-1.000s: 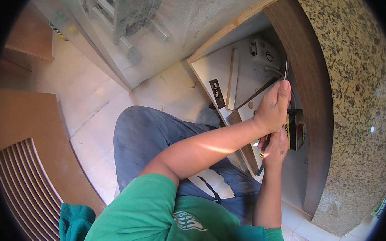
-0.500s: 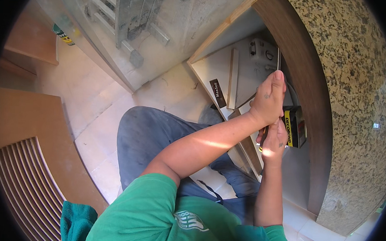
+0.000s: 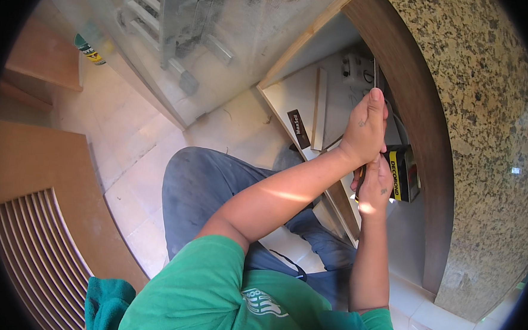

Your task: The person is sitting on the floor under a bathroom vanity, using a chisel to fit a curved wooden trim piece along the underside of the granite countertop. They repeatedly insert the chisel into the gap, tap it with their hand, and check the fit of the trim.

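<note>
Soft, fairly bright light washes the pale floor (image 3: 236,127), while the far interior of the cabinet (image 3: 324,45) sinks into shadow. A bright streak crosses the left forearm (image 3: 283,195), and a near-white patch glares at the right wrist (image 3: 368,209). A small glint marks the counter (image 3: 481,116). Fisheye distortion curves the slatted door (image 3: 75,179); black vignetting rings the view.
</note>
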